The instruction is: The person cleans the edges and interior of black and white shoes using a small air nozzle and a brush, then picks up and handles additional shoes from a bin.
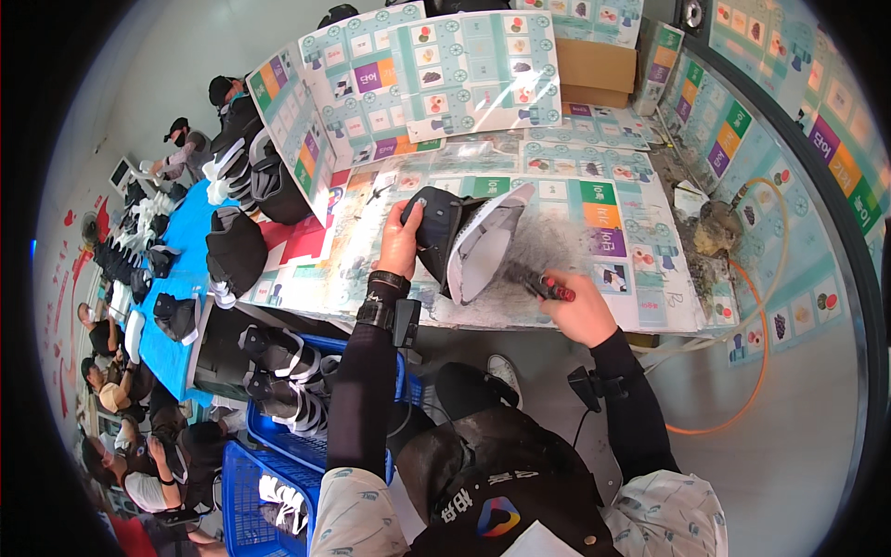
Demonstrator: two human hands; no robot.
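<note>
Now the left hand [399, 245] pinches a dark cap [464, 237] at its nine o'clock, while at four o'clock the right hand [584, 311] clutches a red-and-black tool [555, 290].

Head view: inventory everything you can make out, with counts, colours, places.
Cap: one, dark, pale brim underside, centre
Hand tool: one, red and dark, right of cap
Worktable: one, white-and-teal covering, centre
Printed panels: several, white-and-teal, around worktable
Cardboard box: one, brown, back
Hoses: at least two, orange and yellowish, right
Other caps: many, mostly dark, left
Second table: one, blue-covered, left
Baskets: two, blue, lower left
Co-workers: at least four, mixed clothing, left
Shoe: one, white, below worktable
Apron: one, dark, bottom
Left hand: one, dark-sleeved, on cap
Right hand: one, dark-sleeved, holding hand tool
</note>
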